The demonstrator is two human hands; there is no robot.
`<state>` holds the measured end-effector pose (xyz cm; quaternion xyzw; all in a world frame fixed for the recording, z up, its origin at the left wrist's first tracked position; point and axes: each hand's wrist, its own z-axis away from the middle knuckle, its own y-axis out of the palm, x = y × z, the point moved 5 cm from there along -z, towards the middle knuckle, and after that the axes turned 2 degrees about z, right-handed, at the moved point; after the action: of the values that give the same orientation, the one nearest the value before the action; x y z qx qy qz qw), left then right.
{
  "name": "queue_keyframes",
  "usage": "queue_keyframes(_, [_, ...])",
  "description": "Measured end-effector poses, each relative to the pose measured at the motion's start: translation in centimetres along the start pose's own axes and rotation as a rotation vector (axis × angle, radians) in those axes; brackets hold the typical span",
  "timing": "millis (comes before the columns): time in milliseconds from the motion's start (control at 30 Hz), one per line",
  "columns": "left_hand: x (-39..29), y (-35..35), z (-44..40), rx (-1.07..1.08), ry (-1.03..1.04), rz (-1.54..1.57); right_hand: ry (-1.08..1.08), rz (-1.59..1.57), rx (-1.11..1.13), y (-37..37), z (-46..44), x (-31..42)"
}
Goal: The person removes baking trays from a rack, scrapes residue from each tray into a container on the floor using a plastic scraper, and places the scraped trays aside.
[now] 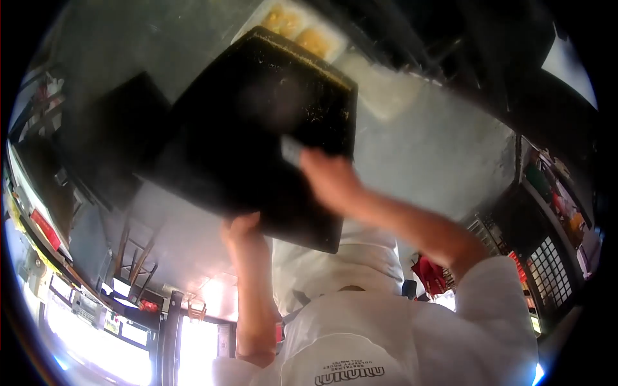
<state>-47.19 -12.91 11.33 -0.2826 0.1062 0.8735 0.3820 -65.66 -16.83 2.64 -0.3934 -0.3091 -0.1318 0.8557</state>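
A large black baking tray (257, 122) is held tilted in front of me, with pale crumbs along its far edge and upper right part. My left hand (243, 230) grips its near edge, thumb on top and fingers hidden beneath. Over the tray, my right hand (329, 180) is closed on a small pale flat-edged tool (291, 151) that looks like a scraper; motion blurs it. Just beyond the tray lies a white tray (338, 46) holding yellow-brown pieces of food (283, 22), partly covered by the black tray.
The grey work surface (444, 145) extends to the right, with a pale whitish patch (386, 90) on it. Another dark flat shape (116, 116) is at the left. A wooden stool (135, 257) stands at lower left. Shelves with coloured items (560, 193) line the right.
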Motion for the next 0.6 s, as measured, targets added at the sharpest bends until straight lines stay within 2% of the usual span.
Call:
queue_keyframes(100, [-0.4, -0.5, 0.9, 0.012, -0.002, -0.069, -0.026, 0.007, -0.084, 1.7, -6.9, -9.4])
queue_keyframes(167, [-0.7, -0.5, 0.7, -0.004, 0.035, -0.029, -0.027, 0.133, -0.121, 2.2, -9.6, -12.7])
queue_keyframes(200, [-1.0, -0.6, 0.6, -0.012, 0.048, -0.009, -0.008, 0.098, -0.185, 1.7, -9.8, -13.2])
queue_keyframes(300, [-1.0, -1.5, 0.5, -0.033, 0.023, -0.018, -0.034, 0.004, -0.126, -2.5, -6.3, -8.0])
queue_keyframes(400, [-0.7, -1.7, 0.1, -0.050, 0.033, -0.055, -0.159, 0.135, 0.115, -3.0, -0.4, -0.3])
queue_keyframes(467, [-0.1, -3.1, -0.2, -0.056, 0.045, -0.179, -0.362, 0.201, 0.069, -2.5, 2.0, 4.1])
queue_keyframes(533, [-0.1, -4.5, 0.2, -0.089, 0.071, -0.212, -0.468, 0.219, -0.043, -1.6, 0.9, 4.3])
queue_keyframes(600, [-0.4, -3.8, 1.6, -0.086, 0.037, -0.069, -0.306, 0.083, 0.094, -0.7, -4.8, -0.4])
